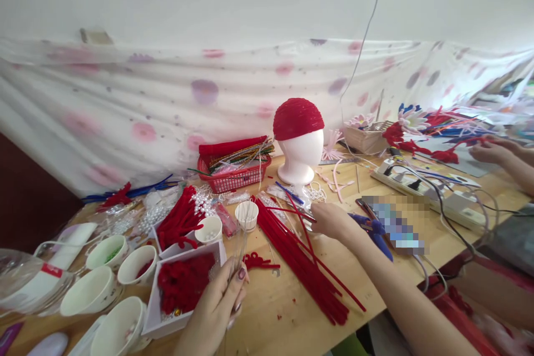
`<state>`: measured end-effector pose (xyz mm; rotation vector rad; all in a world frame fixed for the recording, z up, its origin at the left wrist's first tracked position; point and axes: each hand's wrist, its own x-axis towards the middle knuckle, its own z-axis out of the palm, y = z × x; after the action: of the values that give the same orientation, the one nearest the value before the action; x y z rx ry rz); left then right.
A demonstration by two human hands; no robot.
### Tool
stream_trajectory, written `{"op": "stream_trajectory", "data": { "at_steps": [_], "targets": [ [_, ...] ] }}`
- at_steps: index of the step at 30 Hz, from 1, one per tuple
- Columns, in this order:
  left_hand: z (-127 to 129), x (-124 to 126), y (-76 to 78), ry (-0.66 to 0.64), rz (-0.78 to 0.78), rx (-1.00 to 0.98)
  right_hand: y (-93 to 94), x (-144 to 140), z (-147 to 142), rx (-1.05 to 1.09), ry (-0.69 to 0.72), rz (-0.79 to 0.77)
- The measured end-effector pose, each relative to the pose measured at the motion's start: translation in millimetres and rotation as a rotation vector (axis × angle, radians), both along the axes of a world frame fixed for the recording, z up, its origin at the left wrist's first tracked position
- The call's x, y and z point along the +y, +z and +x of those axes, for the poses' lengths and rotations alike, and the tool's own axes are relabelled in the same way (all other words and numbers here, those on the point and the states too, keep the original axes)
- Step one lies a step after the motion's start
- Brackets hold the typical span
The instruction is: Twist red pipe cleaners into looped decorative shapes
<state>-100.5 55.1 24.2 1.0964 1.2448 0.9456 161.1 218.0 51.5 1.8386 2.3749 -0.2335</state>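
Observation:
My left hand point(221, 300) is closed round a small bundle of thin, silvery wires point(241, 242) that stick up from its fingers. My right hand point(331, 223) is closed on a metal tool point(306, 214), perhaps scissors; its handles are hidden in the fingers. Below and left of that hand lies a fanned bundle of red pipe cleaners point(298, 258). A small looped red pipe-cleaner piece point(259, 261) rests on the table just right of my left hand. Behind the wires stands a white paper cup point(247, 216).
A white foam head point(301, 156) wears a red cap point(298, 119). Behind are a red basket point(236, 179) and, leftward, paper cups point(89, 292) and a white box point(152, 317). Right lie a blue-handled tool point(371, 228), phone point(394, 225), power strip point(434, 197), and another person's hands point(492, 150).

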Motion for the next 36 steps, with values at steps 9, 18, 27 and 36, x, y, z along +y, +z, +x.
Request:
{"op": "stream_trajectory", "data": {
  "at_steps": [9,18,27,36],
  "targets": [
    [-48.5,-7.6,25.6,0.262,0.494,0.601,63.1,10.1,15.4,0.063,-0.03,0.15],
    [-75.5,11.7,33.2,0.299,0.575,1.495,59.7,12.0,21.0,0.278,0.055,0.246],
    [-70.9,22.2,32.7,0.245,0.527,1.602,60.0,-3.8,18.3,0.036,0.121,0.283],
    [-62.3,24.0,35.4,0.178,0.508,1.551,108.9,-4.9,24.4,-0.225,0.044,0.426]
  ]
}}
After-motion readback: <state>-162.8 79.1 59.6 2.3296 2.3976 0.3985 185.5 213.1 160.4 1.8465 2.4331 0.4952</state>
